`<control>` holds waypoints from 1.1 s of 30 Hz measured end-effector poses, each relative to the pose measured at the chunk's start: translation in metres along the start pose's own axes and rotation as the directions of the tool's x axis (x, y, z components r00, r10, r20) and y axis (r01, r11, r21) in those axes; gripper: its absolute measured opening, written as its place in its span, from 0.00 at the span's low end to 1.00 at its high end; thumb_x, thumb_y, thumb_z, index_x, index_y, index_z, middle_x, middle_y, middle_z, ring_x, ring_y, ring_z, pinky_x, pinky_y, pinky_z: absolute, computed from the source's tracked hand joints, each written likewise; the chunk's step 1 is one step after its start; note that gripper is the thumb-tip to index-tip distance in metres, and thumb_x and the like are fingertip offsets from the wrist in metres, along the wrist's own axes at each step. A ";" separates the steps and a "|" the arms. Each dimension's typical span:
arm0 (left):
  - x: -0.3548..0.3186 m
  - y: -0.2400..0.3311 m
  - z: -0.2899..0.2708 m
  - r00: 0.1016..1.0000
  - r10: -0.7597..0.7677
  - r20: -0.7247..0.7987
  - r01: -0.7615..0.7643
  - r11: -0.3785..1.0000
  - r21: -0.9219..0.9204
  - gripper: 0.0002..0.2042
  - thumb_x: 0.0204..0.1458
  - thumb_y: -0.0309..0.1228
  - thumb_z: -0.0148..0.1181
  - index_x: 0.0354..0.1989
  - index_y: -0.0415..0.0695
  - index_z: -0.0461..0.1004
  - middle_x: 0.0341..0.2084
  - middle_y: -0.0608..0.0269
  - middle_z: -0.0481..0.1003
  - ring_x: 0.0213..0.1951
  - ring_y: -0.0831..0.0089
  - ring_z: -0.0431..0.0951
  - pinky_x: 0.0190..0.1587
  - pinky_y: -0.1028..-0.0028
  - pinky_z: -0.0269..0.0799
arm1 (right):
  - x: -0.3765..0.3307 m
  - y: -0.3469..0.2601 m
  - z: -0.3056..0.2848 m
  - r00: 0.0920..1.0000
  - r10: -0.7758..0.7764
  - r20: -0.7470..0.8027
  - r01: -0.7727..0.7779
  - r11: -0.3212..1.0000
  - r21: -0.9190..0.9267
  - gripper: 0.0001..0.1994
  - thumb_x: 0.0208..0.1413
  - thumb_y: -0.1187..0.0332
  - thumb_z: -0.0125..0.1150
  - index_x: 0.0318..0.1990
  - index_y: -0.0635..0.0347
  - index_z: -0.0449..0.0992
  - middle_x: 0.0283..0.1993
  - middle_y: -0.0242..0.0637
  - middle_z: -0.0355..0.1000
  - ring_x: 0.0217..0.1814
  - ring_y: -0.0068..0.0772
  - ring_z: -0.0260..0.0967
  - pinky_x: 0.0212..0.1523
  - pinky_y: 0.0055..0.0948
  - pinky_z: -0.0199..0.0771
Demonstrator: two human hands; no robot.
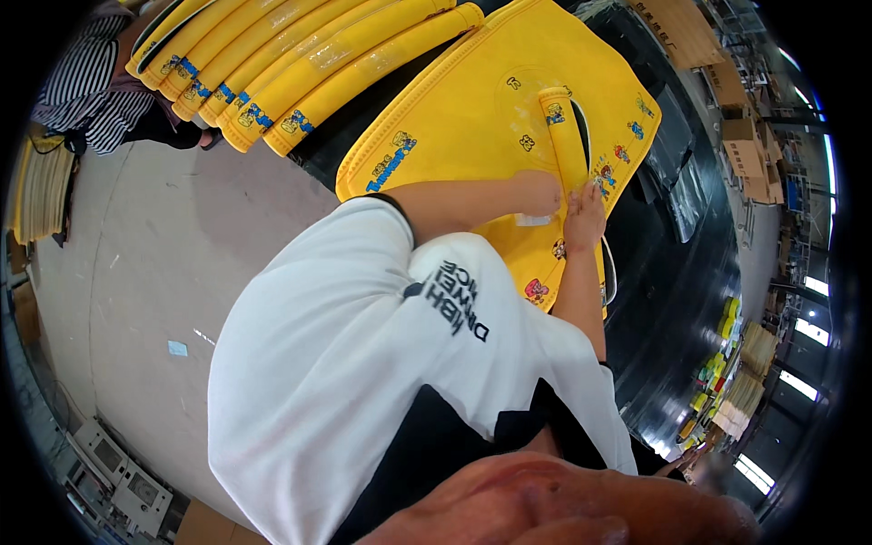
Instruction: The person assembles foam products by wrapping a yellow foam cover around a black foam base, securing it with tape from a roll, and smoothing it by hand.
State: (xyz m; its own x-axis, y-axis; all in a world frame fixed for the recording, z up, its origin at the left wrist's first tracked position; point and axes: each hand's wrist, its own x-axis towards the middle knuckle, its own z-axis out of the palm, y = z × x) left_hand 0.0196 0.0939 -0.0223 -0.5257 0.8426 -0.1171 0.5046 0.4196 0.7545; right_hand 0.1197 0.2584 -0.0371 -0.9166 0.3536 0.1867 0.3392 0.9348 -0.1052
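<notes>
A large yellow mat (454, 118) with small cartoon prints lies spread on a black table (668, 300). On its right part rests a narrow yellow roll (563, 136), with a thin pale edge curving along its right side. My left hand (536, 193) is closed beside the roll's lower end, and what its fingers hold is hidden. Just below that hand shows a small whitish strip (533, 220). My right hand (586, 221) lies against the lower part of the roll, its fingers stretched out and pointing away from me.
Several rolled yellow mats (336, 59) lie side by side at the far left of the table. Dark plastic sheeting (677, 186) sits on the right. A person in a striped top (86, 77) stands at far left. Cardboard boxes (749, 154) are stacked beyond the table.
</notes>
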 end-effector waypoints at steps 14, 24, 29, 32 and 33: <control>-0.293 -0.098 -0.120 0.800 -0.218 -0.559 0.346 0.929 0.133 0.04 0.51 0.31 0.65 0.31 0.46 0.83 0.33 0.66 0.78 0.36 0.63 0.79 0.39 0.64 0.72 | 0.034 -0.018 -0.046 0.957 0.180 0.227 -0.167 0.983 -0.078 0.40 0.55 0.47 0.64 0.71 0.59 0.60 0.65 0.54 0.68 0.64 0.54 0.69 0.59 0.46 0.71; -0.304 -0.154 -0.125 0.805 -0.015 -0.593 0.435 0.694 0.574 0.06 0.50 0.32 0.59 0.36 0.51 0.78 0.41 0.69 0.74 0.39 0.68 0.76 0.54 0.62 0.64 | 0.133 -0.247 -0.096 0.716 -0.694 0.074 0.685 0.719 0.117 0.35 0.53 0.59 0.70 0.68 0.52 0.64 0.56 0.49 0.72 0.58 0.57 0.69 0.55 0.48 0.69; -0.295 -0.157 -0.110 0.760 0.027 -0.649 0.464 0.678 0.571 0.21 0.52 0.32 0.57 0.57 0.50 0.74 0.63 0.66 0.68 0.52 0.66 0.71 0.71 0.49 0.49 | 0.171 -0.429 -0.055 0.458 -0.869 -0.187 0.871 0.481 -0.102 0.36 0.52 0.58 0.69 0.70 0.48 0.63 0.68 0.40 0.65 0.70 0.45 0.61 0.67 0.50 0.58; -0.302 -0.159 -0.105 0.714 0.123 -0.690 0.423 0.709 0.564 0.22 0.50 0.32 0.57 0.57 0.48 0.74 0.64 0.64 0.68 0.55 0.64 0.71 0.70 0.48 0.50 | 0.175 -0.502 0.047 0.515 -0.857 0.001 0.845 0.508 0.167 0.37 0.55 0.55 0.67 0.72 0.51 0.60 0.72 0.45 0.59 0.75 0.46 0.55 0.70 0.54 0.55; -0.306 -0.167 -0.098 0.686 0.109 -0.719 0.433 0.733 0.525 0.25 0.47 0.31 0.59 0.58 0.48 0.73 0.65 0.63 0.66 0.58 0.63 0.70 0.71 0.50 0.51 | 0.147 -0.519 0.051 0.539 -0.840 -0.067 0.832 0.519 0.194 0.37 0.56 0.55 0.67 0.71 0.55 0.61 0.71 0.50 0.60 0.74 0.50 0.56 0.70 0.51 0.56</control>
State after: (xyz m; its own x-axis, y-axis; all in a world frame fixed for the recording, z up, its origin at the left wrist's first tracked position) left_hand 0.0294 -0.2672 -0.0487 -0.7980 0.3816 0.4664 0.5019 0.8493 0.1639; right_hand -0.2024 -0.1767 -0.0050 -0.7648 -0.5920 0.2542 -0.6279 0.7733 -0.0882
